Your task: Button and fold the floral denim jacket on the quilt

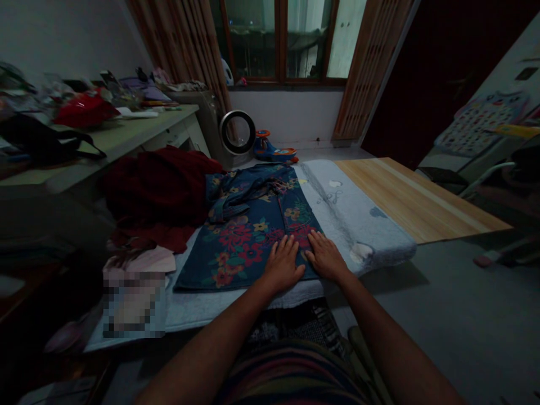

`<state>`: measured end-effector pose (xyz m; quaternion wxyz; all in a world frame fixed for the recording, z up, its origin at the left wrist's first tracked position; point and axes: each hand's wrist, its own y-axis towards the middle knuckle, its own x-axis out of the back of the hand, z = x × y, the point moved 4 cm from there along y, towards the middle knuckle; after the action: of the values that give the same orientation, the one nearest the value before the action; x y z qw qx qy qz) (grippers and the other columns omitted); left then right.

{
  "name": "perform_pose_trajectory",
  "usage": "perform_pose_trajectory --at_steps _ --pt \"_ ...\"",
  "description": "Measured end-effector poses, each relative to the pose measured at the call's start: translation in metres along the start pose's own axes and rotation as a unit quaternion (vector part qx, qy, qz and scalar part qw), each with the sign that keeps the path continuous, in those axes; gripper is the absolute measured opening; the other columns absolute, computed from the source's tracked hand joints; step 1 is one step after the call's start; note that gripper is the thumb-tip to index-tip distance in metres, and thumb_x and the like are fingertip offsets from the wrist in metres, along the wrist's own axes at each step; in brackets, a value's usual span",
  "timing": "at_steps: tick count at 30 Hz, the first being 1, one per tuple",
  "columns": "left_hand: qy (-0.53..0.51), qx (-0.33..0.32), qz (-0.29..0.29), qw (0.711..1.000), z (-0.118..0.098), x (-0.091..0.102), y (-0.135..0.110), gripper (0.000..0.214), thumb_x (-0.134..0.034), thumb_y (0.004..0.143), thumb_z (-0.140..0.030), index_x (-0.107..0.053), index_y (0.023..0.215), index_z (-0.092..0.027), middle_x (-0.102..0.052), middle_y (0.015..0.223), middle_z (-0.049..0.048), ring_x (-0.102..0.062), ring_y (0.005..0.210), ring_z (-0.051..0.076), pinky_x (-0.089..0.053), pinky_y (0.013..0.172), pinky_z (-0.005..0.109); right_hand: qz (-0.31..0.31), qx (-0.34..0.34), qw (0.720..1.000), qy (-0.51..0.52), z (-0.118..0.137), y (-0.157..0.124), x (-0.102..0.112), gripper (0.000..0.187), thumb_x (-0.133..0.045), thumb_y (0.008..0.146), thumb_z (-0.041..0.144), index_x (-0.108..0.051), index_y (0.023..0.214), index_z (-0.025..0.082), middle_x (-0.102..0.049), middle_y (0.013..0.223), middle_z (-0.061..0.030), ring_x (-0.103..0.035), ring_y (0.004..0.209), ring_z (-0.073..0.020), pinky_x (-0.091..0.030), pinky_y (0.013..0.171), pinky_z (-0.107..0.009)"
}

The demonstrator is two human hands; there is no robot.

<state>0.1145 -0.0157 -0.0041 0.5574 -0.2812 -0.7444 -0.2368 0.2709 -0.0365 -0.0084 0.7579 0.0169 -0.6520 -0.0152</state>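
A dark blue garment with red and yellow flowers [248, 242] lies spread on a pale blanket-covered board or table [337, 197]. Its near part is flat, while the far part, with what looks like a sleeve, is bunched and folded over. My left hand [283, 263] rests flat on the near edge of the cloth, fingers stretched forward. Beside it, my right hand [324, 256] lies palm down at the garment's right edge, its fingers also extended. Neither hand grips anything.
A dark red cloth heap [160, 185] sits left of the garment, with pink cloth [143, 261] nearer me. A wooden board [422, 197] extends at the right. A cluttered desk [169, 121] stands left; a blue ride-on toy [274, 151] is on the floor beyond.
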Motion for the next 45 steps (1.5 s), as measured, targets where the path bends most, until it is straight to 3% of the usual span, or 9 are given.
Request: perform_pose_trajectory --at_steps 7,10,13,15,20,26,31,37,45 --pt "-0.001 -0.006 -0.03 1.0 -0.001 0.001 -0.002 0.073 -0.048 0.088 -0.045 -0.031 0.15 -0.011 -0.021 0.162 0.012 -0.013 0.15 0.027 -0.015 0.121 0.05 0.049 -0.049 0.997 -0.023 -0.016 -0.003 0.009 0.071 -0.035 0.095 0.056 -0.031 0.152 0.013 -0.021 0.161 -0.0101 -0.021 0.147 -0.0286 -0.022 0.116 -0.05" --pt "-0.012 -0.007 -0.043 0.999 -0.002 0.003 -0.004 0.072 -0.049 0.087 -0.042 -0.033 0.149 -0.011 -0.024 0.161 0.012 -0.015 0.15 0.027 -0.015 0.122 0.049 0.038 -0.063 0.997 -0.032 -0.009 0.007 0.021 0.058 -0.04 0.095 0.048 -0.046 0.143 0.016 -0.036 0.155 -0.0127 -0.033 0.141 -0.0316 -0.024 0.113 -0.054" --pt "-0.03 -0.003 -0.049 0.998 -0.002 0.003 -0.005 0.07 -0.051 0.086 -0.04 -0.035 0.148 -0.011 -0.027 0.16 0.0123 -0.017 0.149 0.028 -0.016 0.122 0.049 -0.018 -0.048 0.998 -0.021 0.004 0.022 0.028 0.043 -0.039 0.096 0.032 -0.057 0.131 0.015 -0.051 0.145 -0.0141 -0.043 0.135 -0.0269 -0.028 0.112 -0.045" --pt "-0.043 0.0 -0.055 0.998 -0.001 0.003 -0.006 0.069 -0.053 0.085 -0.039 -0.037 0.147 -0.012 -0.029 0.159 0.0126 -0.018 0.149 0.028 -0.016 0.122 0.049 -0.043 -0.019 0.999 -0.008 0.012 0.029 0.023 0.044 -0.037 0.096 0.027 -0.053 0.135 0.013 -0.047 0.148 -0.0127 -0.04 0.137 -0.0242 -0.029 0.112 -0.04" --pt "-0.077 0.002 -0.072 0.994 0.002 0.004 -0.006 0.065 -0.057 0.086 -0.041 -0.042 0.142 -0.013 -0.037 0.155 0.0137 -0.025 0.147 0.03 -0.021 0.12 0.05 -0.045 0.004 0.999 -0.011 0.018 0.033 0.0 0.05 -0.036 0.097 0.029 -0.044 0.145 0.016 -0.036 0.156 -0.0077 -0.03 0.143 -0.0262 -0.023 0.115 -0.046" --pt "-0.047 0.032 -0.123 0.991 0.006 0.022 0.022 0.03 -0.042 0.097 -0.028 -0.059 0.12 -0.019 -0.06 0.132 0.0092 -0.048 0.13 0.024 -0.036 0.111 0.046 -0.048 0.001 0.999 -0.008 0.015 0.032 -0.001 0.05 -0.035 0.098 0.031 -0.044 0.145 0.016 -0.035 0.156 -0.0074 -0.03 0.143 -0.026 -0.022 0.116 -0.046" --pt "0.002 -0.002 -0.109 0.994 0.011 0.013 0.047 0.043 -0.042 0.094 -0.022 -0.049 0.136 -0.018 -0.046 0.149 0.0096 -0.035 0.142 0.024 -0.029 0.116 0.046 -0.054 -0.006 0.999 -0.004 0.016 0.032 0.0 0.05 -0.036 0.097 0.031 -0.044 0.144 0.016 -0.037 0.156 -0.01 -0.032 0.142 -0.0262 -0.023 0.115 -0.045" --pt "0.025 0.014 -0.1 0.995 0.016 0.002 0.044 0.051 -0.047 0.092 -0.033 -0.047 0.139 -0.015 -0.042 0.152 0.0124 -0.033 0.142 0.027 -0.027 0.117 0.046 -0.044 -0.045 0.998 -0.019 0.013 0.036 0.001 0.056 -0.036 0.096 0.036 -0.041 0.146 0.01 -0.034 0.156 -0.0163 -0.029 0.143 -0.0297 -0.027 0.112 -0.044" --pt "0.015 0.006 -0.093 0.996 0.018 0.003 0.043 0.052 -0.048 0.091 -0.031 -0.044 0.141 -0.017 -0.039 0.154 0.0091 -0.029 0.144 0.025 -0.024 0.119 0.046 0.0 -0.063 0.996 -0.07 0.003 0.074 0.025 0.044 -0.038 0.095 0.035 -0.054 0.129 0.012 -0.046 0.146 -0.0168 -0.049 0.118 -0.0322 -0.043 0.092 -0.042"
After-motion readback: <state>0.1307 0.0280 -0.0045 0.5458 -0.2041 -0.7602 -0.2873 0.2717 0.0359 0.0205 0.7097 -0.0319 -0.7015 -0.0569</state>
